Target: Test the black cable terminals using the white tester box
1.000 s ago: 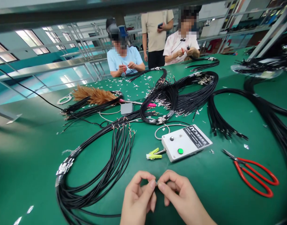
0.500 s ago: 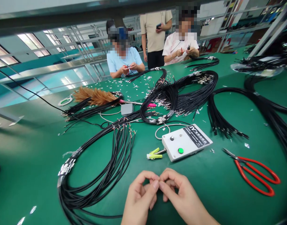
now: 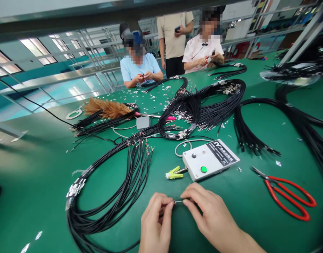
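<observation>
My left hand (image 3: 155, 222) and my right hand (image 3: 207, 214) meet low in the middle of the view, just above the green table (image 3: 34, 182). Between their fingertips they pinch a thin black wire with a small metal terminal (image 3: 178, 201) showing in the gap. A little beyond the hands lies a white control box (image 3: 210, 160) with a green button, and yellow-green clips (image 3: 173, 173) at its left end. A looped bundle of black wires (image 3: 116, 196) lies left of my left hand.
Red-handled scissors (image 3: 289, 196) lie to the right. More black wire bundles (image 3: 203, 109) cover the middle and right of the table. A feather duster (image 3: 108, 108) and a grey pedal (image 3: 143, 122) lie farther back. Two seated people and one standing person are at the far edge.
My hands have drawn slightly apart, my right hand rolling over and moving right, so a short length of wire with the terminal now shows between the fingertips.
</observation>
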Demonstrator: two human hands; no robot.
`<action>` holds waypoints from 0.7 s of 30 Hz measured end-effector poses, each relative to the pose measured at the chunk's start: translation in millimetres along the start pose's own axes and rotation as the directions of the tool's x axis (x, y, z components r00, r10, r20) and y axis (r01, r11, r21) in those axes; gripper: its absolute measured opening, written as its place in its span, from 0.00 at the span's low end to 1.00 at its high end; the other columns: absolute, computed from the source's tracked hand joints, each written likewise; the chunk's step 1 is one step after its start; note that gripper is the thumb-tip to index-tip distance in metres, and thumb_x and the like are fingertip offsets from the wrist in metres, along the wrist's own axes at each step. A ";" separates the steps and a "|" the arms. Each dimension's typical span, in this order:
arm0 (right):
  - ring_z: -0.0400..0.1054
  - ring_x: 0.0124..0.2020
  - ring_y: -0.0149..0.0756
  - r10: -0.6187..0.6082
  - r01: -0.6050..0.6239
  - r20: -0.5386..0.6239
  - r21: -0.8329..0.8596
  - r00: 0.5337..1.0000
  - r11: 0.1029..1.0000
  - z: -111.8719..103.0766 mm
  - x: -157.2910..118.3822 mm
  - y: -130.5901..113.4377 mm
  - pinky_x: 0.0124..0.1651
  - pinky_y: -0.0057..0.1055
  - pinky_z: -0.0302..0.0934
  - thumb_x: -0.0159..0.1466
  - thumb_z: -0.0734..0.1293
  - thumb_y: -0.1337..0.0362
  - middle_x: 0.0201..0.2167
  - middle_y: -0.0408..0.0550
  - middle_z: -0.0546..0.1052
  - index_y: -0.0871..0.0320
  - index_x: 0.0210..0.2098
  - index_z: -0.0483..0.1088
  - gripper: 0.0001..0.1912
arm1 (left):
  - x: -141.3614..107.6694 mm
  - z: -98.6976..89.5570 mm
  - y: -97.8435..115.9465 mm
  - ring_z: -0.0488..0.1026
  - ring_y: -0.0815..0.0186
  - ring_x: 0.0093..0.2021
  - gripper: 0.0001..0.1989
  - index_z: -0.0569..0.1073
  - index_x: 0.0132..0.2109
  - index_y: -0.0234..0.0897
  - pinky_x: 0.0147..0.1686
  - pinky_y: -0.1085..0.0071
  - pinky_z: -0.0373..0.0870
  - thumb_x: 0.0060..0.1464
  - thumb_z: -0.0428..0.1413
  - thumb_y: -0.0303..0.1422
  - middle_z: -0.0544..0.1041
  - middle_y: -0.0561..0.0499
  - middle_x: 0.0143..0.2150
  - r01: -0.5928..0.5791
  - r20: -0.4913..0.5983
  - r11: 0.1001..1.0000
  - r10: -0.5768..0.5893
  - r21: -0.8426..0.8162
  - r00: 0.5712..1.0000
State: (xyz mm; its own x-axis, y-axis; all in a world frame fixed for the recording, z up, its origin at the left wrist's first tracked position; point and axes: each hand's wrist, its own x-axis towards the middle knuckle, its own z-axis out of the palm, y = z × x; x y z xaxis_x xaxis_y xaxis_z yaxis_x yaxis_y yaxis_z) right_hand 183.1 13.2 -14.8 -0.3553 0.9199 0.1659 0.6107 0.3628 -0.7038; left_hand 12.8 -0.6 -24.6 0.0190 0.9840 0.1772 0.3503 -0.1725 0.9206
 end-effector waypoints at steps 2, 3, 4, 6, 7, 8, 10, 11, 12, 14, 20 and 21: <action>0.70 0.36 0.38 -0.043 0.041 -0.018 -0.108 0.999 0.993 -2.2 1.6 -1.0 0.38 0.34 0.57 0.70 0.60 0.64 0.41 0.47 0.75 0.54 0.45 0.68 0.08 | 2.5 -0.7 -0.3 0.72 0.66 0.29 0.07 0.72 0.35 0.38 0.28 0.76 0.70 0.61 0.51 0.26 0.71 0.51 0.31 -0.015 0.010 0.999 0.015 0.031 1.000; 0.70 0.36 0.38 -0.084 0.078 -0.027 -0.159 0.996 0.984 -2.5 3.1 -2.2 0.38 0.34 0.56 0.70 0.60 0.63 0.41 0.47 0.76 0.54 0.45 0.69 0.08 | 3.3 -1.2 -0.2 0.72 0.66 0.29 0.07 0.71 0.35 0.38 0.28 0.76 0.70 0.61 0.51 0.26 0.71 0.52 0.31 -0.032 0.021 0.998 0.031 0.047 0.999; 0.70 0.35 0.38 -0.134 0.125 -0.034 -0.204 0.990 0.971 -2.3 5.0 -3.5 0.37 0.34 0.55 0.70 0.59 0.62 0.38 0.46 0.76 0.54 0.43 0.70 0.08 | 3.8 -2.0 -0.3 0.72 0.67 0.29 0.08 0.71 0.35 0.38 0.28 0.76 0.70 0.61 0.51 0.25 0.71 0.52 0.31 -0.056 0.036 0.996 0.054 0.070 0.998; 0.68 0.30 0.35 -0.240 0.223 -0.031 -0.270 0.970 0.937 -1.2 9.3 -5.3 0.34 0.34 0.51 0.72 0.56 0.63 0.31 0.43 0.76 0.55 0.36 0.71 0.14 | 4.2 -4.7 -1.0 0.72 0.66 0.30 0.09 0.71 0.36 0.39 0.30 0.75 0.70 0.61 0.49 0.23 0.71 0.51 0.32 -0.147 0.096 0.979 0.135 0.140 0.986; 0.66 0.27 0.34 -0.288 0.269 -0.022 -0.295 0.958 0.917 -1.0 11.7 -5.5 0.33 0.34 0.50 0.72 0.55 0.65 0.27 0.42 0.75 0.55 0.33 0.71 0.16 | 4.5 -6.7 -1.7 0.72 0.66 0.31 0.10 0.71 0.36 0.39 0.31 0.75 0.70 0.61 0.48 0.22 0.71 0.51 0.32 -0.212 0.129 0.959 0.190 0.186 0.973; 0.65 0.26 0.33 -0.328 0.307 -0.013 -0.320 0.945 0.896 -1.4 14.2 -5.1 0.32 0.34 0.48 0.72 0.54 0.66 0.25 0.41 0.73 0.55 0.30 0.71 0.18 | 5.1 -9.0 -2.6 0.73 0.66 0.32 0.11 0.71 0.37 0.39 0.33 0.74 0.71 0.61 0.48 0.21 0.72 0.50 0.33 -0.276 0.158 0.933 0.244 0.230 0.957; 0.63 0.24 0.33 -0.375 0.343 -0.013 -0.374 0.927 0.862 -4.3 20.5 -3.0 0.32 0.34 0.47 0.72 0.54 0.67 0.24 0.41 0.73 0.56 0.28 0.70 0.19 | 8.3 -14.1 -4.2 0.73 0.65 0.32 0.12 0.71 0.38 0.38 0.35 0.73 0.71 0.61 0.47 0.20 0.72 0.49 0.34 -0.347 0.181 0.893 0.305 0.288 0.935; 0.63 0.25 0.33 -0.381 0.341 -0.024 -0.400 0.924 0.851 -6.8 24.9 -1.6 0.32 0.34 0.47 0.72 0.56 0.68 0.25 0.41 0.74 0.56 0.29 0.71 0.18 | 11.1 -16.6 -4.9 0.73 0.65 0.32 0.12 0.71 0.37 0.38 0.35 0.73 0.70 0.61 0.47 0.20 0.72 0.49 0.33 -0.336 0.162 0.895 0.299 0.294 0.940; 0.65 0.28 0.34 -0.378 0.327 -0.037 -0.427 0.925 0.843 -9.5 30.3 -0.2 0.33 0.34 0.48 0.71 0.57 0.68 0.27 0.42 0.75 0.56 0.31 0.71 0.15 | 14.7 -19.0 -5.4 0.72 0.65 0.32 0.11 0.71 0.36 0.38 0.34 0.73 0.70 0.61 0.47 0.21 0.72 0.50 0.33 -0.294 0.129 0.912 0.267 0.285 0.955; 0.68 0.36 0.36 -0.350 0.287 -0.035 -0.498 0.936 0.818 -14.4 44.0 2.7 0.38 0.34 0.50 0.68 0.64 0.68 0.35 0.44 0.79 0.56 0.38 0.72 0.05 | 23.8 -22.7 -6.3 0.72 0.65 0.31 0.09 0.70 0.34 0.38 0.32 0.73 0.70 0.61 0.49 0.25 0.71 0.51 0.31 -0.152 0.045 0.961 0.146 0.229 0.988; 0.69 0.40 0.40 -0.291 0.284 0.093 -0.624 0.952 0.729 -14.0 83.3 12.5 0.41 0.37 0.50 0.59 0.73 0.67 0.31 0.45 0.80 0.58 0.31 0.73 0.05 | 48.3 -24.2 -13.0 0.73 0.63 0.29 0.08 0.71 0.31 0.38 0.29 0.71 0.69 0.59 0.52 0.30 0.73 0.51 0.29 0.076 -0.053 0.991 -0.071 0.114 0.996; 0.68 0.38 0.39 -0.289 0.291 0.108 -0.626 0.951 0.724 -13.0 86.1 14.0 0.40 0.37 0.50 0.59 0.73 0.67 0.28 0.43 0.79 0.57 0.28 0.72 0.06 | 50.4 -23.3 -14.2 0.73 0.63 0.29 0.08 0.71 0.30 0.38 0.28 0.71 0.69 0.58 0.52 0.30 0.73 0.51 0.29 0.080 -0.056 0.990 -0.074 0.115 0.996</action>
State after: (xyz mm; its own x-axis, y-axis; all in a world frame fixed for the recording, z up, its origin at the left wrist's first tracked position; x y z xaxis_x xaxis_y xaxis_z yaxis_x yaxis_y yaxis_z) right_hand 170.2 99.4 -1.4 -0.5908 0.7543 0.2862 0.7816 0.6231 -0.0290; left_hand -13.1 50.4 -20.6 -0.0592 0.9901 0.1276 0.4556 -0.0869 0.8859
